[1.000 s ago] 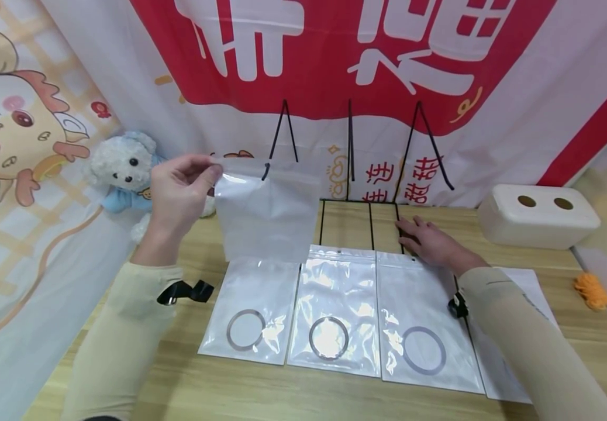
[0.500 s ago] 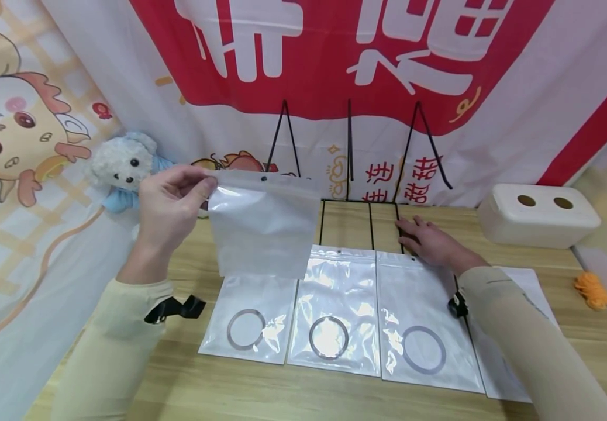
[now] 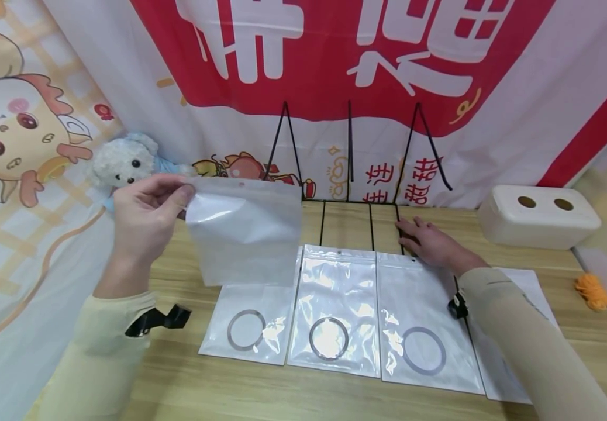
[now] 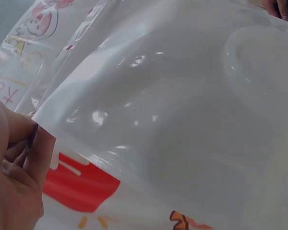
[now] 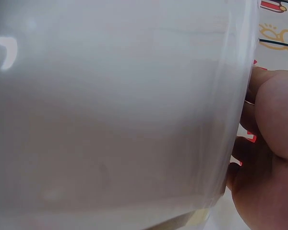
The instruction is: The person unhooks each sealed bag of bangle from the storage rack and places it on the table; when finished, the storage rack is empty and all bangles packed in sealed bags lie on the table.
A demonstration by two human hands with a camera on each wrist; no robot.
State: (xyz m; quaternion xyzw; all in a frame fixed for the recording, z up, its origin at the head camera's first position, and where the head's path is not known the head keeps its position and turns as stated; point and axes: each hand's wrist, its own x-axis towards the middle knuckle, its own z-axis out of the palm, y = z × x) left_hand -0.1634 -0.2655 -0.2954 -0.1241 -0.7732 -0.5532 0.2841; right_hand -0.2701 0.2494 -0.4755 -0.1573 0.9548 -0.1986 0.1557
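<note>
My left hand point(image 3: 145, 219) pinches the top left corner of a whitish translucent zip bag point(image 3: 248, 234), which hangs from the fingers over the table. Its hole is apart from the black wire rack point(image 3: 323, 225). The left wrist view shows the thumb and fingers point(image 4: 38, 153) at the bag's point(image 4: 149, 96) corner. My right hand point(image 3: 430, 241) rests at the rack's base with fingers spread, just above a flat zip bag point(image 3: 430, 310). Another bag point(image 5: 110, 105) surface fills most of the right wrist view, beside the right hand point(image 5: 273, 134).
Flat bags with ring shapes lie in a row, including a left bag point(image 3: 251, 310) and a middle bag point(image 3: 337, 298). A white sheet-like item point(image 3: 530, 298) is partly under the right arm. A white box point(image 3: 537, 216), orange yarn point(image 3: 593, 291) and plush toy point(image 3: 124, 161) stand around.
The held bag has come off the left hook and moved left, down and toward me with my left hand. My right hand stays in place.
</note>
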